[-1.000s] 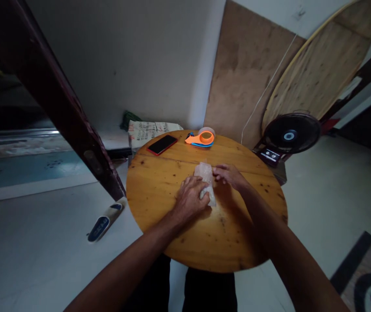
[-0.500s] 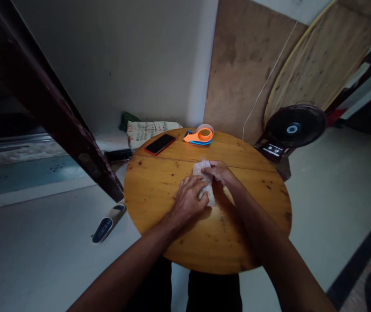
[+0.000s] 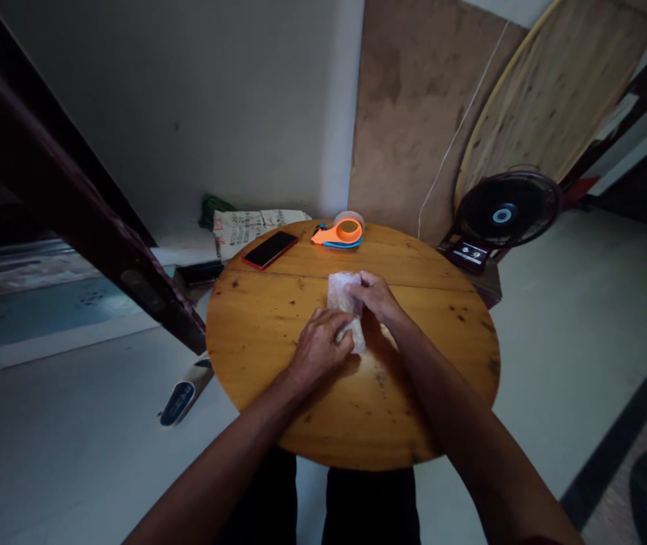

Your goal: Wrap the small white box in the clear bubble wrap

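A whitish, translucent piece of bubble wrap (image 3: 343, 289) lies folded in a narrow strip near the middle of the round wooden table (image 3: 260, 325). My left hand (image 3: 323, 341) grips its near part, thumb and fingers closed on it. At the far right edge, my right hand (image 3: 377, 297) pinches the wrap between thumb and fingers. Whether anything is inside the wrap I cannot tell. Beyond the hands sits an orange and blue tape dispenser (image 3: 339, 232) with a clear roll. Left of it lies a phone (image 3: 270, 250) with a red edge and dark screen.
A dark fan (image 3: 503, 216) stands on the right behind the table. A printed sack (image 3: 255, 227) lies against the wall. A dark door frame (image 3: 147, 288) runs along the left, with a slipper (image 3: 187, 390) on the floor. A round wooden board (image 3: 550, 98) leans at the back right.
The far end of the bubble wrap now looks flatter and wider. My right hand has shifted slightly along its edge. The whole view has moved a little.
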The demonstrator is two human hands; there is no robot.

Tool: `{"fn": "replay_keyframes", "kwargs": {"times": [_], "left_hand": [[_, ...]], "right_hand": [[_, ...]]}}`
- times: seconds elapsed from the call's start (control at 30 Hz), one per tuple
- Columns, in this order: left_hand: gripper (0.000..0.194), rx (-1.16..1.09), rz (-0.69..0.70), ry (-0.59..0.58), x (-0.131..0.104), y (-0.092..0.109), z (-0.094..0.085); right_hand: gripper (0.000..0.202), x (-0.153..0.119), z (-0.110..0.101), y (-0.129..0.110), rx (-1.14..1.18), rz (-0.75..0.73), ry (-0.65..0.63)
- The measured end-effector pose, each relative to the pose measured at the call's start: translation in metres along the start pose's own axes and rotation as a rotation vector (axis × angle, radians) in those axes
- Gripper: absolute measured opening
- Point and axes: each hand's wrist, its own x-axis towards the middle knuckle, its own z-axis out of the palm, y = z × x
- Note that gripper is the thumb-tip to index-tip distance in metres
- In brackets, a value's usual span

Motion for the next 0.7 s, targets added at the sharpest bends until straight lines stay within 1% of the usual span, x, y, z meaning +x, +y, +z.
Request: {"fn": "replay_keyframes", "kwargs": {"times": [0.07, 0.13, 0.27, 0.37, 0.43, 0.53, 0.63, 0.7], "left_hand": [[0.032, -0.009, -0.010, 0.000, 0.000, -0.002, 0.002], [0.032, -0.021, -0.015, -0.001, -0.001, -0.004, 0.003], [0.032, 0.018, -0.022, -0.018, -0.001, -0.002, 0.001], [0.035, 0.124, -0.105, 0.034, -0.002, 0.007, -0.003], [0.039, 0.168, -0.194, 0.098, -0.004, 0.012, -0.004], [0.050, 0.150, -0.291, 0.176, -0.007, 0.016, -0.002], [0.065, 0.074, -0.310, 0.194, -0.009, 0.011, 0.003], [0.065, 0.019, -0.274, 0.174, -0.008, 0.006, 0.005]], "right_hand": [[0.026, -0.003, 0.000, -0.010, 0.110, 0.016, -0.043], [0.027, -0.007, -0.001, -0.020, 0.164, 0.014, -0.082], [0.028, -0.015, -0.007, -0.034, 0.163, -0.006, -0.164], [0.028, -0.028, -0.011, -0.040, 0.143, -0.035, -0.198], [0.028, -0.038, -0.011, -0.042, 0.123, -0.071, -0.193], [0.026, -0.056, -0.009, -0.045, 0.093, -0.124, -0.170], [0.024, -0.071, -0.006, -0.047, 0.033, -0.172, -0.129], [0.021, -0.080, -0.004, -0.046, -0.023, -0.193, -0.097]]}}
